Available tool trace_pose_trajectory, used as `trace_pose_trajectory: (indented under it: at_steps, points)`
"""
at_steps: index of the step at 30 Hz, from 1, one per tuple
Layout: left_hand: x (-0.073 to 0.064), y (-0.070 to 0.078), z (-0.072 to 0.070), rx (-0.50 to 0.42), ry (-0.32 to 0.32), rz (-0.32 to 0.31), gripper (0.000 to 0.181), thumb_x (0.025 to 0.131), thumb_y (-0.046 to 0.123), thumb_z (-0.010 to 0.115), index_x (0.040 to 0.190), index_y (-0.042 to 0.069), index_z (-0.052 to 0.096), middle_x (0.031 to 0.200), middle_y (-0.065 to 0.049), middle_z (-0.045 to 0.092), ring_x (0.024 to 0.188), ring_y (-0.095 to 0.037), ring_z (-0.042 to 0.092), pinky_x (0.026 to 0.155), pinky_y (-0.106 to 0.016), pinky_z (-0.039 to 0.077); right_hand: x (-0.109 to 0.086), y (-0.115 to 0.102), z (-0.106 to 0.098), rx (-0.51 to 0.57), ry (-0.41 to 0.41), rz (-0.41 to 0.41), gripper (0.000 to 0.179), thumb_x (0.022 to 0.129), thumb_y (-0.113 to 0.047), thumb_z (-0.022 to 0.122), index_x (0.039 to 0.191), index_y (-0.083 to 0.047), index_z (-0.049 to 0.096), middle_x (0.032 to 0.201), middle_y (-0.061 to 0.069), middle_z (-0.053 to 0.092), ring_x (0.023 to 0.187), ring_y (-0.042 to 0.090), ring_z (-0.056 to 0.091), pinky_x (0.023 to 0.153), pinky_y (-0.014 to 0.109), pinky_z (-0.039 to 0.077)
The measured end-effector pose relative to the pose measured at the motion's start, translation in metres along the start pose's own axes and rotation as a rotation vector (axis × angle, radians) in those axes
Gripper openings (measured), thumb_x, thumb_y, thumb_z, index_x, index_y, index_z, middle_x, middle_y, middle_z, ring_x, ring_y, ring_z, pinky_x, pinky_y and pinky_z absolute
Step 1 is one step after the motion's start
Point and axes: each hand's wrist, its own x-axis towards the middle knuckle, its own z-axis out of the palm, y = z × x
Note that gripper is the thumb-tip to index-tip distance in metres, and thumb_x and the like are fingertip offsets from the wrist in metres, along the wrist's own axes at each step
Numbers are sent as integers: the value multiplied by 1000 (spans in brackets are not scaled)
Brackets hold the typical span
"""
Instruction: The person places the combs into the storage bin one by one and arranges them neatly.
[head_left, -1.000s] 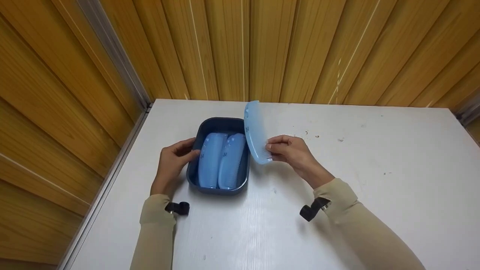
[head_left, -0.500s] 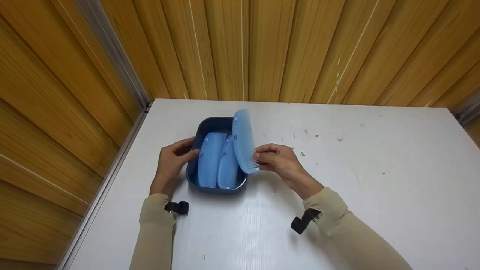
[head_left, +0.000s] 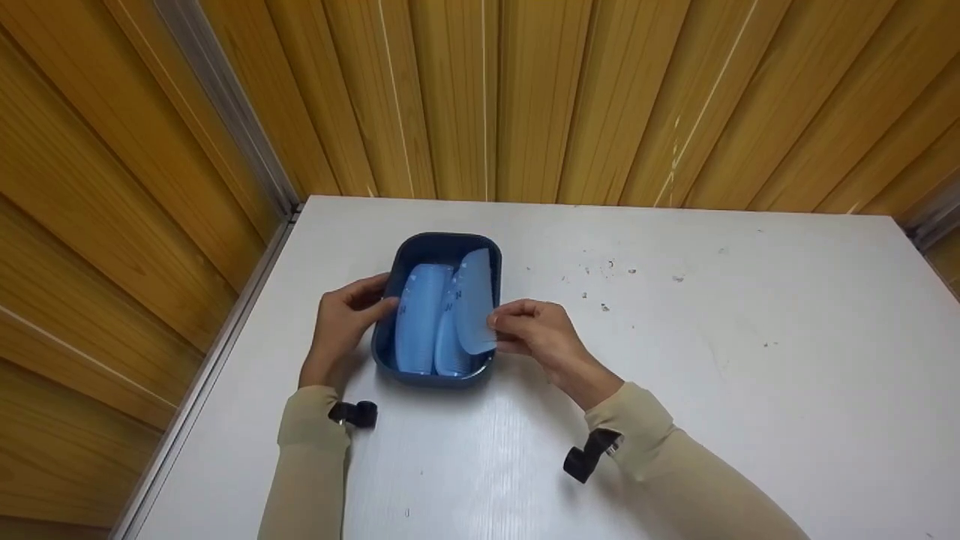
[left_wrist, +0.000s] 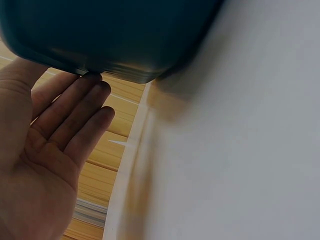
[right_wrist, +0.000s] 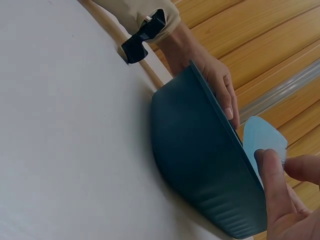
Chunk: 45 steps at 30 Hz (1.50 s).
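A dark blue plastic container point(head_left: 435, 382) with rounded corners stands on the white table. Inside it lie two light blue combs, the left comb point(head_left: 421, 322) and a right one point(head_left: 448, 349) that is partly covered. My right hand point(head_left: 544, 337) pinches a third comb point(head_left: 475, 304) by its toothed edge near the lower end, tilted over the container's right side. In the right wrist view this held comb point(right_wrist: 264, 137) shows just above the rim. My left hand point(head_left: 345, 322) grips the container's left rim, thumb over the edge and fingers point(left_wrist: 75, 107) against the outer wall.
Behind and to the left of the white table point(head_left: 712, 375) rise wood-patterned walls point(head_left: 570, 97). Small dark marks point(head_left: 605, 307) dot the tabletop right of the container. Each wrist carries a black camera mount point(head_left: 581, 461).
My right hand has moved left and toward me, bringing the third comb from beside the container to over its right side, covering part of the right comb. The left hand stays put.
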Motion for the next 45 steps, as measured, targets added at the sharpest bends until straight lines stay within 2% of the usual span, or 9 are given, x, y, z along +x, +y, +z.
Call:
trace_pose_trajectory:
  at_steps: [10,17,21,31,39,45]
  points:
    - [-1,0,-1,5,-4,-8,43,96,16,83,137,7,72,129,-8,73,116,-24,67,95,-28,57,0,-1,5,-39,12,19,14,95,1,74,106,9,74,99,17,74,82,18,72,73,28,63]
    - [2,0,-1,17,4,65,44,93,10,84,134,1,72,126,-14,74,113,-26,70,95,-26,56,-1,-5,7,-73,32,18,13,92,0,75,104,5,76,97,13,76,71,15,71,70,28,63]
    - [2,0,-1,20,4,73,44,93,9,84,134,1,72,125,-15,74,113,-26,70,94,-26,56,-3,-5,11,-95,52,-10,16,91,-1,77,105,4,75,97,13,76,71,17,71,69,30,63]
    - [1,2,0,12,-2,42,44,94,10,83,136,2,71,127,-16,73,115,-28,69,92,-23,56,-8,4,17,-22,72,-76,15,91,2,77,105,7,73,93,13,75,77,19,69,65,29,62]
    - [0,3,-1,-1,-10,30,45,95,13,84,137,3,71,130,-16,72,117,-28,68,92,-23,56,-11,3,18,-24,87,-97,14,91,4,78,104,8,75,91,14,75,74,17,70,70,29,63]
    - [0,1,-1,-32,-5,4,45,94,14,84,137,5,71,129,-14,72,117,-26,67,93,-26,57,-12,1,17,-26,82,-82,14,91,5,78,104,7,76,95,15,76,78,19,73,76,31,64]
